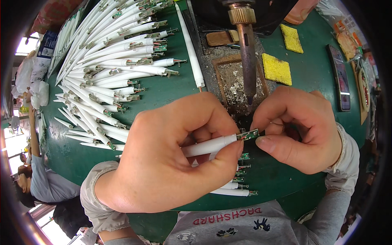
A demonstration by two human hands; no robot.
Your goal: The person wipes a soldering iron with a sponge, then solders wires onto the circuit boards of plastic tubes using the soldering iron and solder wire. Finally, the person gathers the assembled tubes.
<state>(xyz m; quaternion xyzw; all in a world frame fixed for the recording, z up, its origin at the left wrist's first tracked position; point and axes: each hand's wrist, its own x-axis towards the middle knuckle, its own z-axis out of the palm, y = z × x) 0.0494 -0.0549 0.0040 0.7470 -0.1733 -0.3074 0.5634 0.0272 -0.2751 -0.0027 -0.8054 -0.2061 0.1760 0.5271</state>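
My left hand (175, 151) pinches a white stylus pen barrel (210, 145) between thumb and fingers. A small green circuit board (248, 134) sticks out of the barrel's right end. My right hand (300, 128) is closed, fingers curled, its thumb and index fingertips close by the board's tip. Whether those fingertips grip the board or something tiny is unclear. Partly hidden beneath my left hand, several more white barrels (230, 192) lie with green boards pointing right. Just beyond the hands, a soldering iron (247, 61) points down over a tray (220, 67) of solder bits.
Many white barrels with boards (110, 81) lie fanned out on the green table (163, 102) at left. A single white barrel (190, 49) lies beside the soldering station. Yellow sponges (277, 69) and a phone (339, 77) are at right. Another person (53, 183) sits at far left.
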